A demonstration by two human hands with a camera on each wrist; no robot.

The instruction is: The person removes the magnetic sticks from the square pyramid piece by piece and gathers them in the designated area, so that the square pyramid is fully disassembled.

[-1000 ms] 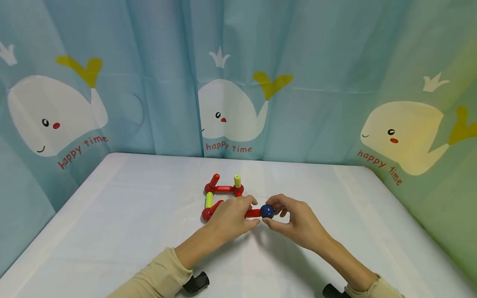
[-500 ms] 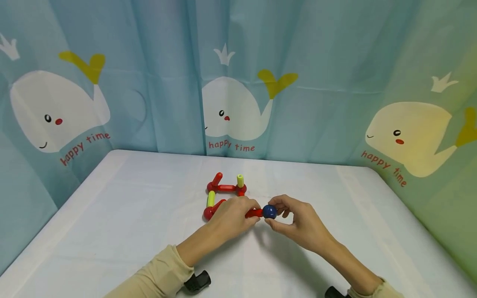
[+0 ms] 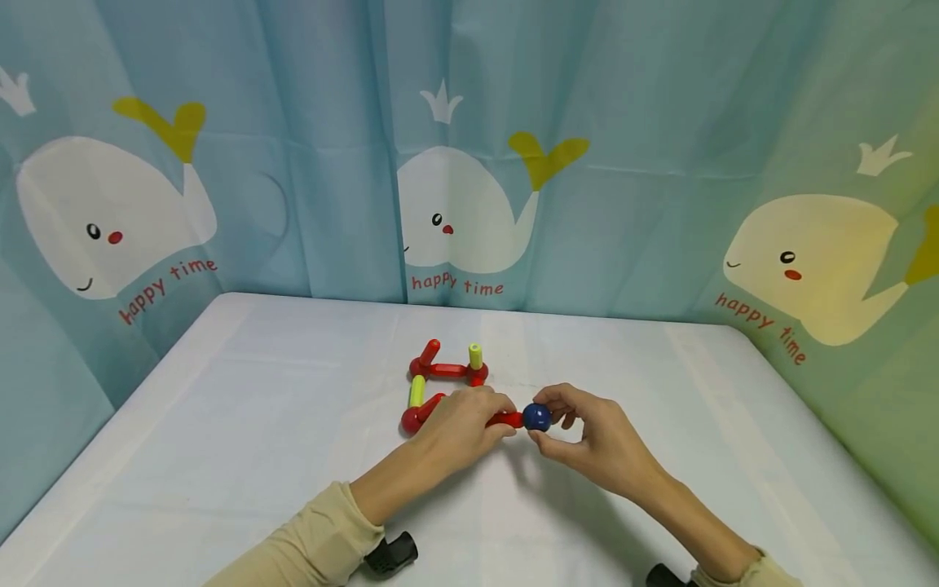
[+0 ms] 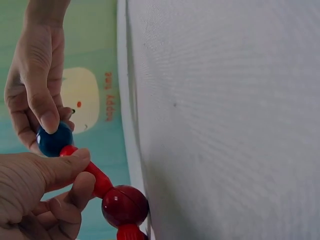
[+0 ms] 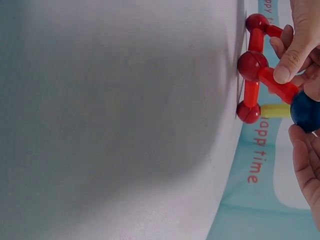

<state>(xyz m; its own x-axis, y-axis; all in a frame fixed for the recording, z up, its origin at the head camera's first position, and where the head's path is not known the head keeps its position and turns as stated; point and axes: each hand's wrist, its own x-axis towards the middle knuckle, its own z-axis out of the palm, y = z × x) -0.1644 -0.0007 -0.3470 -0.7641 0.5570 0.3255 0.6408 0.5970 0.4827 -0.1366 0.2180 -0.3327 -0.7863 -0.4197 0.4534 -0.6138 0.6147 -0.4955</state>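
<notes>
In the head view, my left hand (image 3: pixel 464 422) pinches a red magnetic rod (image 3: pixel 509 419) between thumb and fingers. My right hand (image 3: pixel 597 432) holds a dark blue ball (image 3: pixel 537 417) by thumb and fingertips, at the rod's right end. The left wrist view has the blue ball (image 4: pixel 55 140) against one end of the red rod (image 4: pixel 101 180), and a red ball (image 4: pixel 125 206) at the other. This rod belongs to a frame of red balls, red rods and yellow-green rods; part of it is hidden behind my left hand.
At the frame's far side, a red rod (image 3: pixel 429 352) and a yellow-green rod (image 3: pixel 475 356) stick up from red balls. The white table (image 3: pixel 257 456) spreads around it. Behind hangs a blue-green curtain (image 3: pixel 330 204) with printed whales.
The left thumb and fingers have drawn closer together around the red rod. The blue ball and right hand have moved slightly right, and the whole view has shifted a little.
</notes>
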